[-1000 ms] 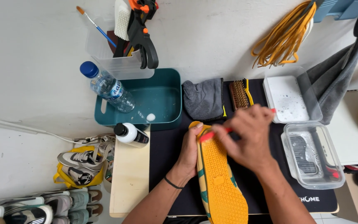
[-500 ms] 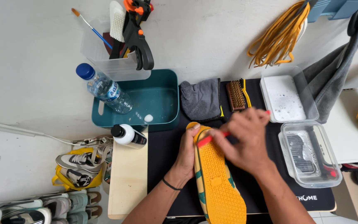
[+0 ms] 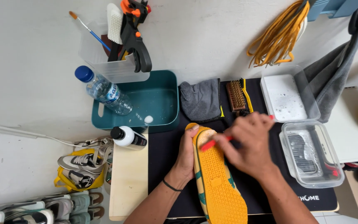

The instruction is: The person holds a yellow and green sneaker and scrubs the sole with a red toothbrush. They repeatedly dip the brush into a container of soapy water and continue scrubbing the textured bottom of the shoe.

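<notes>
Bare black mat (image 3: 166, 166) at lower centre-left leaves passage; the grey cloth (image 3: 201, 99), brush (image 3: 237, 95) and clear tubs (image 3: 311, 153) crowd the upper right.

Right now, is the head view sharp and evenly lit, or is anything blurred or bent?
Head view: soft, even light; right hand and red brush slightly motion-blurred over the yellow sole; left hand sharper; wide-lens bending at the frame edges.

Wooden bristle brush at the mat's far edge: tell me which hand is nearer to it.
Right. The right hand works just below the wooden bristle brush; the left hand grips the yellow-soled shoe farther left.
</notes>
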